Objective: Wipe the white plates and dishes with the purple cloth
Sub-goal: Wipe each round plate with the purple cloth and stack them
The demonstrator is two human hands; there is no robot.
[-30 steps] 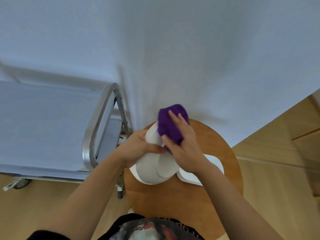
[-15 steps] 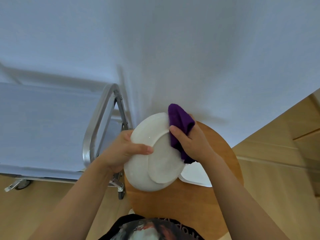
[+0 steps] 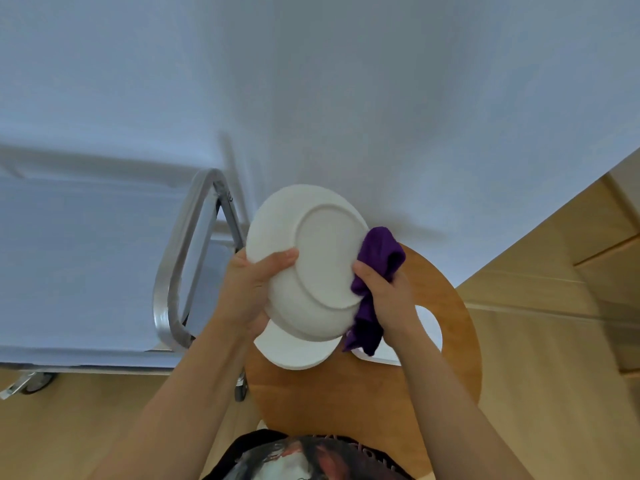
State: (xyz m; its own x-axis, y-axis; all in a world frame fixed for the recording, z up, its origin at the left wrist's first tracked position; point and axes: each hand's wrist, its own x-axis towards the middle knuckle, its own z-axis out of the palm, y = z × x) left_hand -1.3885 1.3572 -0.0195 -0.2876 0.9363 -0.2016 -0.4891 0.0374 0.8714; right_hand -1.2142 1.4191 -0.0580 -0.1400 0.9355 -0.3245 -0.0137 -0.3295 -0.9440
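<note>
Plate flipped, wiping the edge

My left hand [image 3: 256, 289] grips the white plate [image 3: 308, 261] at 8 o'clock; my right hand [image 3: 384, 299] clamps the purple cloth [image 3: 375, 268] at its 3 o'clock rim.

**A plain indoor room, kind unclear**

A small round wooden desk [image 3: 446, 327] stands on a pale wood floor [image 3: 554, 375] against a bare white wall [image 3: 346, 98]. Beside it is a wheeled cart [image 3: 180, 271] with a metal tube frame and a flat light blue top. White plates [image 3: 294, 355] lie on the desk. Nothing visible settles whether this is a home or a workplace.
</note>
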